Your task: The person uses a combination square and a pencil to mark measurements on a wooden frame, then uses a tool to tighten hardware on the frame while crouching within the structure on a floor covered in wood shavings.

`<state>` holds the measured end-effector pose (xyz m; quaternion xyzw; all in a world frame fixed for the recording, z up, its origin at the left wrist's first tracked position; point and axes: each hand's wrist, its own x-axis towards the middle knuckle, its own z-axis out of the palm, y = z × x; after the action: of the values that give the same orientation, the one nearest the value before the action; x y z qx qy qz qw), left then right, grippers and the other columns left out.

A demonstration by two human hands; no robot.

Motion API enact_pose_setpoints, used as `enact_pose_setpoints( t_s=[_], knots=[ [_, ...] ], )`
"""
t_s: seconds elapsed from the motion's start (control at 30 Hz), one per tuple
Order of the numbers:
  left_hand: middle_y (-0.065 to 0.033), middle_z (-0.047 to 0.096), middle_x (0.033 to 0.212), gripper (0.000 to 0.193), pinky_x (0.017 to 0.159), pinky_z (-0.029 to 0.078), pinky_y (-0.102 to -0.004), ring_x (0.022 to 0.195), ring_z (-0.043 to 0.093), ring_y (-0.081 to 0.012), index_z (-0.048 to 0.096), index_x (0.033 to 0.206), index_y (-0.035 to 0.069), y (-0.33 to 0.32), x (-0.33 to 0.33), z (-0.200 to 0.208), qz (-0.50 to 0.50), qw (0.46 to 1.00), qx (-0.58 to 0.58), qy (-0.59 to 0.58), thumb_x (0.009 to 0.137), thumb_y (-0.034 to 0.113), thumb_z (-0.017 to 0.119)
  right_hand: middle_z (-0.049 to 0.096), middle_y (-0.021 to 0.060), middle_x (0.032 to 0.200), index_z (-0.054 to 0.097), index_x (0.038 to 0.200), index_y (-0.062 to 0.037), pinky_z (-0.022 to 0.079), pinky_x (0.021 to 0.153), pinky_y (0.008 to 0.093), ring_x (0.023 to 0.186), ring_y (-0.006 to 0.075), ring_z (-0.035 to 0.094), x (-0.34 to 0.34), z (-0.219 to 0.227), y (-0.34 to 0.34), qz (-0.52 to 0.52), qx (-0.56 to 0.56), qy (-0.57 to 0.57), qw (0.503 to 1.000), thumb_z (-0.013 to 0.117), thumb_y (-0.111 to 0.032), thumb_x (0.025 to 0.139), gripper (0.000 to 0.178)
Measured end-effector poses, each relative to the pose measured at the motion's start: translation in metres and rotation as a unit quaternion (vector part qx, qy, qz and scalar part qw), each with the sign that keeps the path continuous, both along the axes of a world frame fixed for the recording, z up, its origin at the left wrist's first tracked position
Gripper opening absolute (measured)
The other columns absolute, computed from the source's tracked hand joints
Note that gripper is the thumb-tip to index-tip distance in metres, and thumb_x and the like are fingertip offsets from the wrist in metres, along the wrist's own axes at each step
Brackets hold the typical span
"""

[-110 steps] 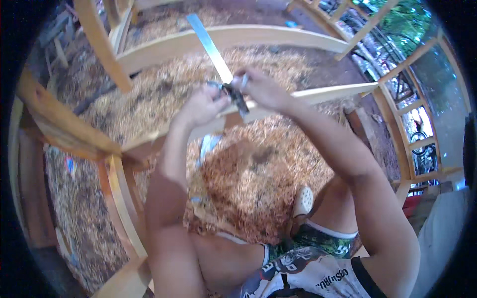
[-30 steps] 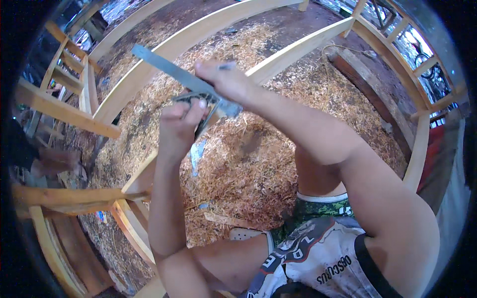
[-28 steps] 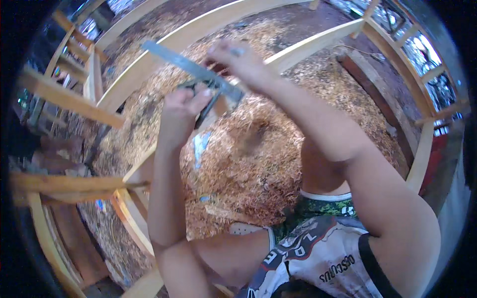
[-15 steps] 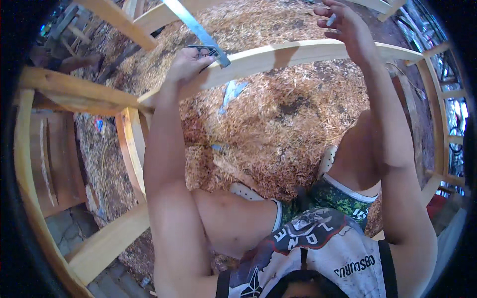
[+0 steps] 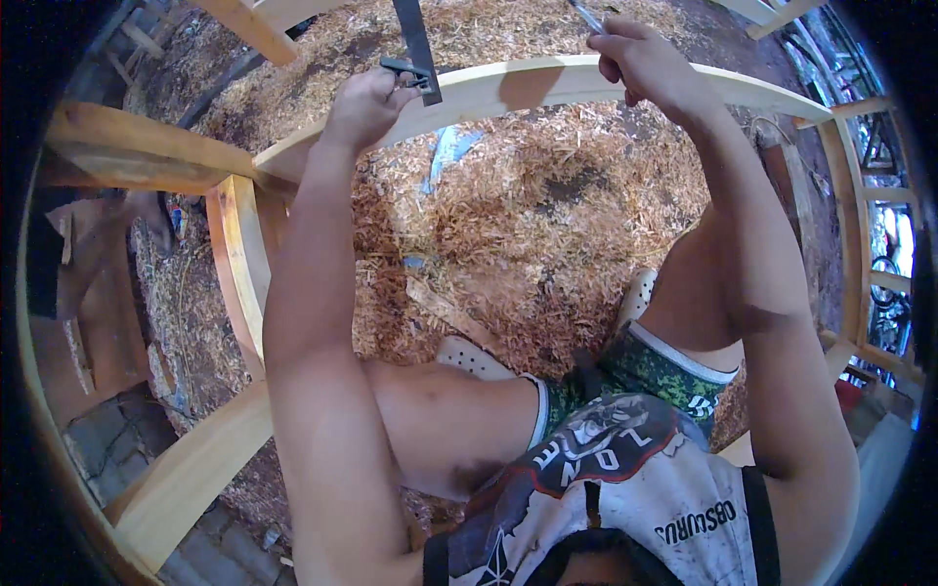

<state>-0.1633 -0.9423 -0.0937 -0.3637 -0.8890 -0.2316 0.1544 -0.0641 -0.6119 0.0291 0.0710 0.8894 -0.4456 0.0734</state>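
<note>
My left hand is closed round the dark head of a combination square. The square's metal blade stands out past the far side of a pale wooden board, its near end lying over the board. Raised over the same board, farther right, my right hand pinches a slim, light-coloured marking tool like a pencil or pen. Its tip points away to the upper left, off the board. The fingers partly hide both tools.
Timber posts and rails frame me at left, and more rails stand at right. Wood shavings cover the ground, with a blue scrap and a loose wood strip among them. A dark, limb-like shape is at far left.
The square's blade has swung from leaning left to nearly upright in view. My right hand has come down and left, turning the marking tool away. A dark shape has appeared at far left.
</note>
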Motion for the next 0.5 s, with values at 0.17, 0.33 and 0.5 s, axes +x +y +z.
enact_pose_setpoints(
  t_s=[0.17, 0.33, 0.5],
  knots=[
    [-0.0143, 0.063, 0.076, 0.030, 0.070, 0.051, -0.0435, 0.077, 0.063, -0.0330, 0.067, 0.077, 0.003, 0.008, 0.006, 0.001, 0.026, 0.997, -0.070, 0.031, 0.082, 0.033, 0.069, 0.049, -0.0006, 0.061, 0.066, 0.104, -0.0065, 0.039, 0.044, 0.0255, 0.047, 0.0077, 0.043, 0.010, -0.001, -0.023, 0.016, -0.004, -0.009, 1.000, 0.048, -0.024, 0.095, 0.027],
    [-0.0136, 0.064, 0.076, 0.031, 0.070, 0.051, -0.0432, 0.076, 0.063, -0.0330, 0.065, 0.073, 0.004, -0.004, 0.005, -0.005, 0.015, 0.996, -0.067, 0.052, 0.084, 0.033, 0.066, 0.059, 0.0045, 0.065, 0.062, 0.095, -0.0012, 0.038, 0.042, 0.0239, 0.048, 0.0086, 0.049, 0.007, -0.027, -0.045, -0.003, -0.149, -0.081, 0.986, 0.048, -0.021, 0.093, 0.024],
    [-0.0144, 0.065, 0.079, 0.033, 0.071, 0.051, -0.0433, 0.077, 0.064, -0.0333, 0.065, 0.074, 0.004, 0.004, 0.005, -0.010, 0.056, 0.995, -0.083, 0.020, 0.087, 0.034, 0.060, 0.061, 0.0054, 0.067, 0.059, 0.088, -0.0030, 0.037, 0.042, 0.0239, 0.047, 0.0100, 0.047, 0.025, -0.076, -0.081, -0.001, -0.271, -0.155, 0.950, 0.051, -0.019, 0.092, 0.019]
  ],
)
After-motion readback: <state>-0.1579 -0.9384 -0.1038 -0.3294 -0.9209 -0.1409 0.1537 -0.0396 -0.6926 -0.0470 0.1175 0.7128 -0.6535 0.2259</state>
